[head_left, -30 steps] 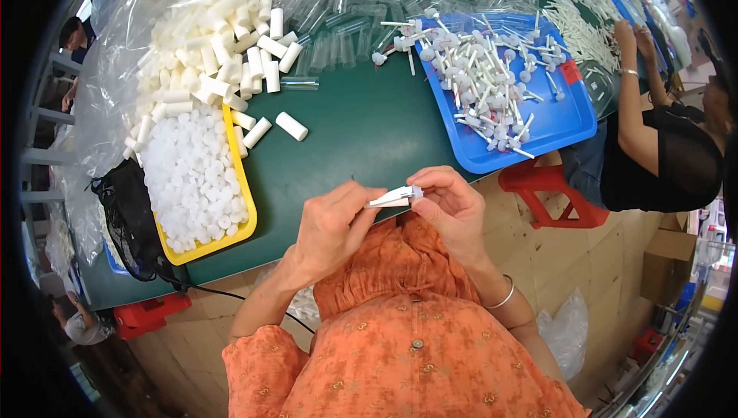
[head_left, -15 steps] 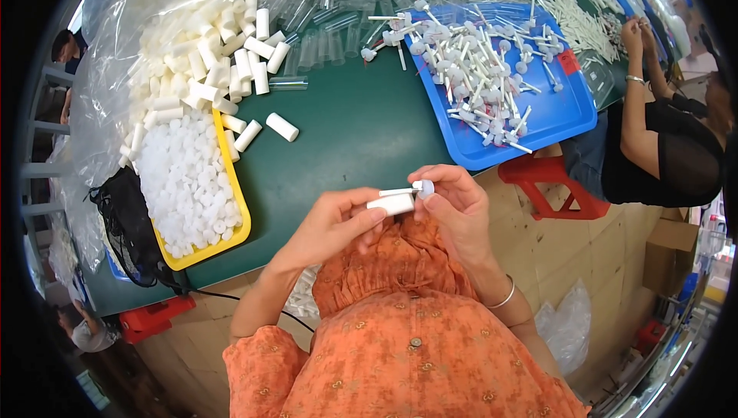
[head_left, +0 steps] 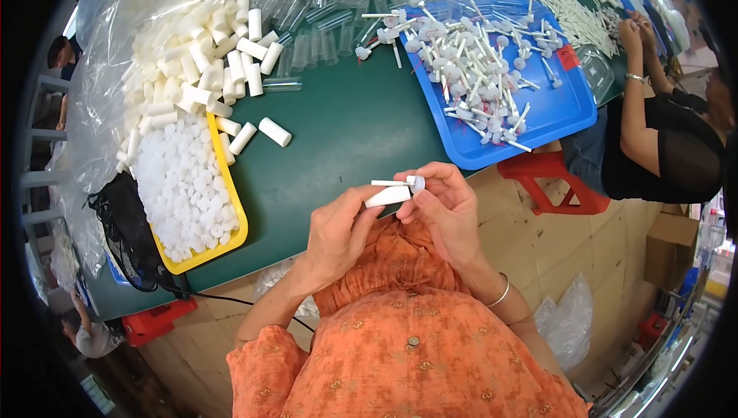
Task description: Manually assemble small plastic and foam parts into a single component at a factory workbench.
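Above my lap, near the table's front edge, my left hand (head_left: 335, 227) grips the left end of a white foam-like cylinder (head_left: 388, 196) between thumb and fingers. Facing it, my right hand (head_left: 446, 214) pinches a small translucent cap (head_left: 416, 183) with a thin white stick (head_left: 390, 183) projecting leftward. The stick lies alongside the cylinder's upper side, outside it; whether they touch I cannot tell. On the right, a blue tray (head_left: 469, 158) carries a heap of similar caps with sticks. More white cylinders (head_left: 274, 132) lie at the left of the green table.
A yellow-rimmed tray (head_left: 241, 218) of small white caps (head_left: 184, 187) stands at the left beside a black mesh bag (head_left: 127, 222). Clear tubes (head_left: 315, 47) lie along the back. A person (head_left: 669, 145) works at the far right beside a red stool (head_left: 550, 187).
Both hands have shifted slightly left with the cylinder and the capped stick. My left hand has turned, its thumb lower on the cylinder's end. The stick is still beside the cylinder.
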`<state>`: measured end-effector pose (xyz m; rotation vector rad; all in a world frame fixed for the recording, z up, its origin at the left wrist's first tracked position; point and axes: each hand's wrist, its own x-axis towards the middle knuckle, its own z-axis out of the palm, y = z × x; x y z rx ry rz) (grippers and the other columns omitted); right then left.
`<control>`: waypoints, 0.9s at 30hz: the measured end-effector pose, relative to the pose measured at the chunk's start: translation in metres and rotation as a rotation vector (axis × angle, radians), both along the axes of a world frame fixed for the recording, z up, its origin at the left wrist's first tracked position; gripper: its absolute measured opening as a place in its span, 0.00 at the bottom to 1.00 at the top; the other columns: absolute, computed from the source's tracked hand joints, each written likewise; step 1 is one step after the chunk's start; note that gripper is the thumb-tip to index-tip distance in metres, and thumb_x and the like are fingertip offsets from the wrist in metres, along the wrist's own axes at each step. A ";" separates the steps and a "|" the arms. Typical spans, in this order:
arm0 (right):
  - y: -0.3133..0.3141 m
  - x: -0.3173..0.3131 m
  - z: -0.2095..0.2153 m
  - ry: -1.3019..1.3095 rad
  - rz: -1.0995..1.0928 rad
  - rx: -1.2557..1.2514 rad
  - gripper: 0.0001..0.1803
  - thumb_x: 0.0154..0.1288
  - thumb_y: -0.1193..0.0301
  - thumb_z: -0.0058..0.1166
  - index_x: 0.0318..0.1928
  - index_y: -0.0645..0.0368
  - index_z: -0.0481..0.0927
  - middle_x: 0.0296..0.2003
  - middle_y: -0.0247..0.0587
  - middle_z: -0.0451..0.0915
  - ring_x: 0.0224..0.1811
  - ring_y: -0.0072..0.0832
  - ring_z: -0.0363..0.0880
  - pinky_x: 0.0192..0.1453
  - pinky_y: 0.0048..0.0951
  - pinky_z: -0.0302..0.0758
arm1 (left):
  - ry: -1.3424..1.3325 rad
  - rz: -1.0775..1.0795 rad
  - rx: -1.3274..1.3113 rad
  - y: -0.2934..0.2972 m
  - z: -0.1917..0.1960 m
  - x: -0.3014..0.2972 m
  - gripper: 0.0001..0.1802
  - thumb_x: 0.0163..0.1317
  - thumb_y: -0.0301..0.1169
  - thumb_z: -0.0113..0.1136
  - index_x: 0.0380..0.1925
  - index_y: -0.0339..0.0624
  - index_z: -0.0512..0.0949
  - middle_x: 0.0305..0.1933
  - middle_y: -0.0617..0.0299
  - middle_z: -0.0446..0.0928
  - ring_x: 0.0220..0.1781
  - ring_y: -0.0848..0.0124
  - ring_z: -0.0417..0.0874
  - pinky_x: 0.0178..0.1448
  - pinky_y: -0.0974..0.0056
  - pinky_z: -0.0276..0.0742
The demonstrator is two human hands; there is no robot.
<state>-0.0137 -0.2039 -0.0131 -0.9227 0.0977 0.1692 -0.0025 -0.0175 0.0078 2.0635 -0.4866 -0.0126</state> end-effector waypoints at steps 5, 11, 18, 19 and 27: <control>-0.006 0.002 0.002 -0.037 0.025 -0.008 0.13 0.71 0.79 0.52 0.53 0.64 0.71 0.52 0.57 0.79 0.36 0.28 0.85 0.41 0.27 0.85 | 0.219 0.026 -0.130 0.003 0.002 0.000 0.09 0.67 0.20 0.57 0.46 0.35 0.78 0.30 0.59 0.81 0.28 0.74 0.83 0.31 0.70 0.78; -0.005 0.001 0.004 -0.046 0.103 0.015 0.12 0.70 0.78 0.53 0.52 0.64 0.71 0.52 0.58 0.79 0.36 0.29 0.85 0.40 0.26 0.85 | 0.566 -0.026 -0.343 0.006 0.003 0.003 0.08 0.68 0.22 0.55 0.45 0.34 0.77 0.29 0.59 0.81 0.25 0.76 0.81 0.28 0.71 0.76; -0.005 -0.001 0.004 -0.002 0.111 0.028 0.12 0.71 0.77 0.52 0.53 0.63 0.71 0.51 0.58 0.79 0.37 0.31 0.85 0.39 0.27 0.86 | 0.785 0.058 -0.531 -0.004 0.013 -0.003 0.10 0.69 0.27 0.58 0.47 0.35 0.76 0.33 0.60 0.81 0.29 0.78 0.81 0.31 0.73 0.75; -0.005 0.000 0.004 0.010 0.096 0.018 0.12 0.71 0.77 0.52 0.53 0.63 0.71 0.51 0.58 0.79 0.37 0.31 0.85 0.38 0.27 0.86 | 0.418 0.050 -0.256 -0.005 0.005 -0.007 0.09 0.68 0.25 0.58 0.46 0.35 0.76 0.34 0.59 0.82 0.29 0.77 0.82 0.31 0.71 0.76; -0.011 -0.002 0.005 0.041 0.098 0.062 0.12 0.71 0.78 0.52 0.53 0.63 0.71 0.52 0.59 0.78 0.38 0.34 0.86 0.40 0.28 0.87 | 0.507 -0.033 -0.211 0.005 0.004 -0.004 0.07 0.68 0.24 0.57 0.44 0.35 0.78 0.29 0.59 0.82 0.27 0.74 0.82 0.31 0.69 0.76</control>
